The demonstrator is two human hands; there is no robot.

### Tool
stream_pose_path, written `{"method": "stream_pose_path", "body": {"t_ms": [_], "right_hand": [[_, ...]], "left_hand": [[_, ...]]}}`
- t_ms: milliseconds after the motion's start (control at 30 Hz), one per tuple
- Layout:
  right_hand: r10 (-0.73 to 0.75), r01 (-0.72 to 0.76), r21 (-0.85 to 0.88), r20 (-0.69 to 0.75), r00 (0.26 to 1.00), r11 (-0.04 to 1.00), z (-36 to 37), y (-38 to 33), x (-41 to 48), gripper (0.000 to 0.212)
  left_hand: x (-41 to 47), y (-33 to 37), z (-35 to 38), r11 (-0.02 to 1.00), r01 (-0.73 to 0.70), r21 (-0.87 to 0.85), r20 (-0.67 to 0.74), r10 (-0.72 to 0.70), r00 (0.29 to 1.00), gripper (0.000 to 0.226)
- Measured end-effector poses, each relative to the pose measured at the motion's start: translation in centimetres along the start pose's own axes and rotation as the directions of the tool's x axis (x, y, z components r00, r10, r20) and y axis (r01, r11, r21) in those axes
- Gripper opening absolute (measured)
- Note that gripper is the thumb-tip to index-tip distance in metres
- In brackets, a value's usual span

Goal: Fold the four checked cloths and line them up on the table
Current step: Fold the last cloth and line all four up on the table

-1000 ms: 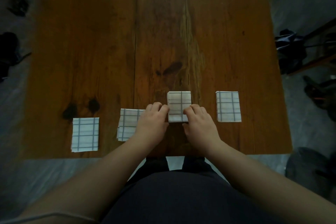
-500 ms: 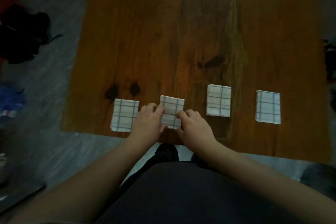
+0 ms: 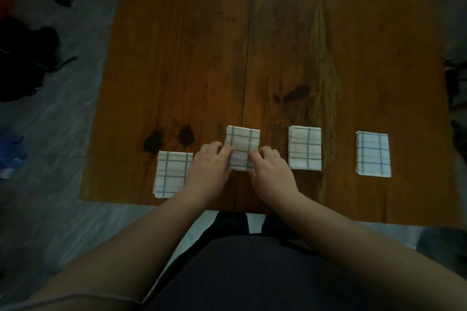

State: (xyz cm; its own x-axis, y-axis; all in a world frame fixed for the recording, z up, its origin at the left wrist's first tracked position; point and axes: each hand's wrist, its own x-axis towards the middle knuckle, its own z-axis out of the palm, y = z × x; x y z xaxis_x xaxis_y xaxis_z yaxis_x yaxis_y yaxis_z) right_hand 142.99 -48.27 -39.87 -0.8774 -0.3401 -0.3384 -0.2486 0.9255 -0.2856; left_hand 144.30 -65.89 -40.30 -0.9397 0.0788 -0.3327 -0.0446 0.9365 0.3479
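Second cloth (image 3: 241, 145), counting from the left among four folded checked ones, sits between both hands on the table (image 3: 252, 45). The left hand (image 3: 209, 166) has its fingers curled against the cloth's left edge, at 9 o'clock of it, with the fingertips touching the fabric. The right hand (image 3: 271, 171) is curled likewise, its fingertips over the lower right corner at about 4 o'clock. Both hands clasp the cloth from either side, and the wrists run back toward 6 o'clock over the table's near edge. The cloth lies flat, a small rectangle with grey lines on white.

At 8 o'clock of it, just beside the left hand, lies the leftmost cloth (image 3: 170, 174). Its lower right corner is hidden by that wrist, and it sits nearer the table's edge than the others. At 3 o'clock, just past the right hand and apart from it, lies the third cloth (image 3: 305, 150). Farther along the same direction, with bare wood between, lies the fourth cloth (image 3: 373, 156). Those two sit about level with the held one.

Two dark knots (image 3: 187, 135) mark the wood at 10 o'clock of the left hand. Off the table at 9 o'clock, on the grey floor (image 3: 63, 209), a dark heap (image 3: 25, 58) and a blue thing (image 3: 10, 151) are too dim to identify. At 6 o'clock the person's dark garment (image 3: 252, 272) fills the lower view.
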Motion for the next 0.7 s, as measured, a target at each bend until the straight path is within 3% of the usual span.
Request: {"method": "stream_pose_path", "body": {"t_ms": [700], "right_hand": [[-0.03,0.03,-0.012,-0.024,0.999,0.999,-0.2,0.6,1.3,0.04]], "left_hand": [[1.1,0.4,-0.4,0.999,0.021,0.032,-0.006,-0.02,1.0,0.048]]}}
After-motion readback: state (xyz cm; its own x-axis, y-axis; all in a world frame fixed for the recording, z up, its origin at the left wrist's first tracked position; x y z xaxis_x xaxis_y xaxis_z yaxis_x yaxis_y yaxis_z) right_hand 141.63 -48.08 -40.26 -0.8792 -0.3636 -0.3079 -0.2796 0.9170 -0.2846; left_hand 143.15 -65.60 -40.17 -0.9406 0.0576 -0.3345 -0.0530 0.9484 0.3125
